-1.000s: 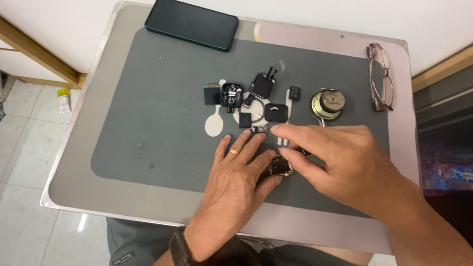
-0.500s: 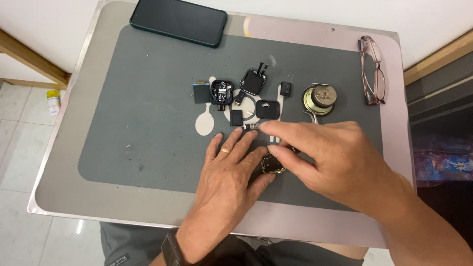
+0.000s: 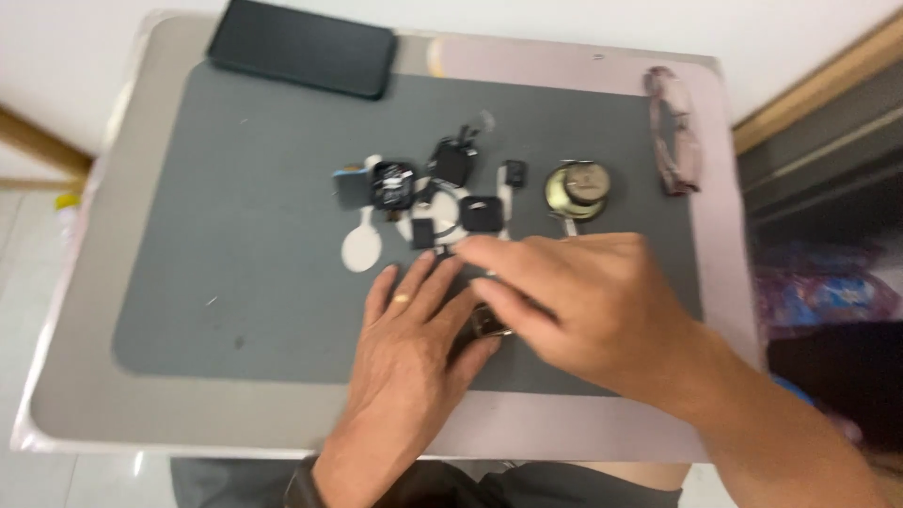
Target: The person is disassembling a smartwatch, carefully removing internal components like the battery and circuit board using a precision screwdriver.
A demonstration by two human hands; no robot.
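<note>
A: We've got the left hand [image 3: 414,348] flat on the grey mat [image 3: 235,254], pinning a small dark part [image 3: 489,322] at the near edge

B: And the right hand [image 3: 588,310] reaches over it, fingers narrowed; whether they pinch anything, we cannot tell

A: Looks like mid-assembly; the next piece sits in the far cluster [image 3: 442,193]

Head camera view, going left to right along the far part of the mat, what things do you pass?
Black phone → white spoon-shaped piece → cluster of small black parts → round brass-coloured disc → folded glasses.
</note>
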